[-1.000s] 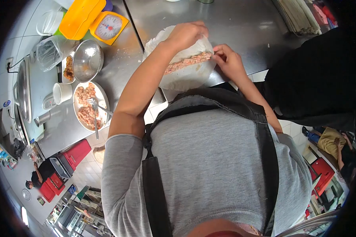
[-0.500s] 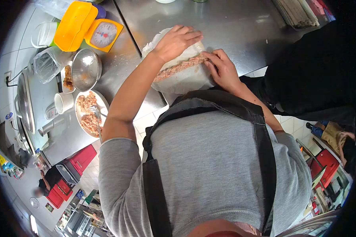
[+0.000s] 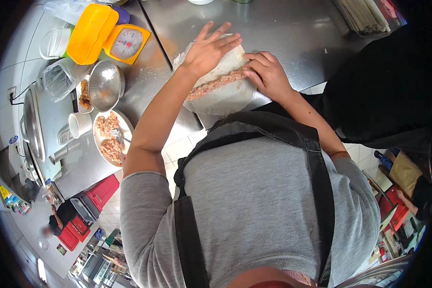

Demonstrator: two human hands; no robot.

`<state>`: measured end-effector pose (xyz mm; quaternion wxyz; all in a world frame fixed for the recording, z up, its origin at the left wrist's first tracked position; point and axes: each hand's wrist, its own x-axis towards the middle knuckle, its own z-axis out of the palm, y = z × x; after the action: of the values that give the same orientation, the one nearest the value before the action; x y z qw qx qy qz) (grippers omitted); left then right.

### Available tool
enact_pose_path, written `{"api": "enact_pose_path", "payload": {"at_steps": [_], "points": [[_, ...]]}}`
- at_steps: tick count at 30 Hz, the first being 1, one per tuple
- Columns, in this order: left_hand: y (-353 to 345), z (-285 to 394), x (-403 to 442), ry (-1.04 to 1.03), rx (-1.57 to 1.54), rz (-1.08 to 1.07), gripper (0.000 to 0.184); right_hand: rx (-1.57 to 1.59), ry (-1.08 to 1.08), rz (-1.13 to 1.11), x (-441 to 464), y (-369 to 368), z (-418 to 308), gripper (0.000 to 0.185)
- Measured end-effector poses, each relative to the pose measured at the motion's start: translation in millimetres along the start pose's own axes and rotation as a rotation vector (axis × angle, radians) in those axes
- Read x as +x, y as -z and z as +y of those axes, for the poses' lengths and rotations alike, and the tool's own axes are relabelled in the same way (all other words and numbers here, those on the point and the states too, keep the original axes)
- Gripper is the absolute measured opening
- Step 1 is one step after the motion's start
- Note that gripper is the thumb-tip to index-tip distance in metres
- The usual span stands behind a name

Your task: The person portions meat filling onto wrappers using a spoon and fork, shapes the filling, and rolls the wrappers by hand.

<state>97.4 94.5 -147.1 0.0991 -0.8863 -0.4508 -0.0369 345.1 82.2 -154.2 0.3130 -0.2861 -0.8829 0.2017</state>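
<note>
A thin pale sheet [image 3: 225, 100] lies on the steel table near its front edge. Across it runs a long strip of pinkish minced filling [image 3: 216, 85]. My left hand [image 3: 208, 54] rests over the upper left part of the sheet, fingers spread and holding nothing. At the right end of the strip, my right hand [image 3: 268, 74] has its fingers bent together against the filling and the sheet's edge; what they pinch, if anything, is hidden.
To the left stand a plate of minced filling [image 3: 126, 126] with utensils, a white cup [image 3: 79, 125], a metal bowl [image 3: 106, 86] and an orange scale [image 3: 126, 44]. A person in black [image 3: 379, 91] stands close on the right.
My left hand has moved left from the sheet's upper edge, and its fingers have spread. My right hand's fingers have curled in at the strip's right end.
</note>
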Motion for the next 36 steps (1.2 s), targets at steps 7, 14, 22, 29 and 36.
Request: {"api": "enact_pose_path", "payload": {"at_steps": [7, 14, 22, 29, 36], "points": [[88, -43, -69, 0.549, 0.008, 0.292, 0.038, 0.011, -0.018, -0.086, 6, 2, 8, 0.022], [76, -147, -252, 1.15, 0.214, -0.28, 0.042, -0.017, 0.002, -0.148, 14, 2, 14, 0.022], [102, -148, -226, 0.965, -0.035, -0.338, 0.04, -0.031, -0.021, -0.149, 15, 0, 15, 0.021], [55, 9, -29, 0.195, -0.414, -0.013, 0.036, 0.038, -0.013, -0.054, 9, -1, 17, 0.02], [21, 24, -21, 0.031, -0.282, -0.186, 0.046, 0.047, 0.018, -0.025, 8, 0, 19, 0.021]]}}
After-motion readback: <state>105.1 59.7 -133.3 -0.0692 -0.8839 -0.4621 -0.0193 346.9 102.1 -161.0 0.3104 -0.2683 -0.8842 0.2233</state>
